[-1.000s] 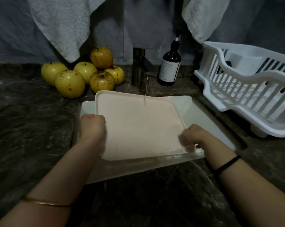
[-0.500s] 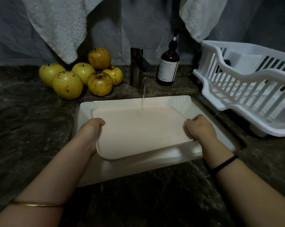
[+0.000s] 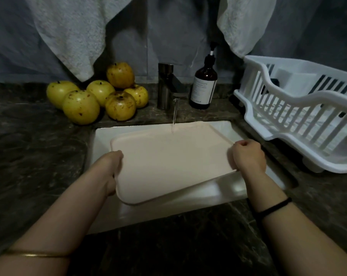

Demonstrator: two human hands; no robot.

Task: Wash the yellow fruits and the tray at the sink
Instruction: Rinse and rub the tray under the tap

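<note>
A pale pink tray (image 3: 168, 162) is held over the white sink (image 3: 226, 196), nearly level. My left hand (image 3: 113, 166) grips its left edge and my right hand (image 3: 248, 156) grips its right edge, fingers curled round the rim. A thin stream of water falls from the metal tap (image 3: 167, 86) onto the tray's far side. Several spotted yellow fruits (image 3: 101, 96) sit piled on the dark counter, left of the tap.
A brown pump bottle (image 3: 203, 86) stands right of the tap. A white dish rack (image 3: 300, 114) takes up the counter on the right. Two towels (image 3: 69, 30) hang on the wall behind. Dark stone counter (image 3: 29, 156) surrounds the sink.
The tray has tipped from steeply raised at its far edge down to almost flat over the sink. My right hand shifted from the near right corner up along the right edge.
</note>
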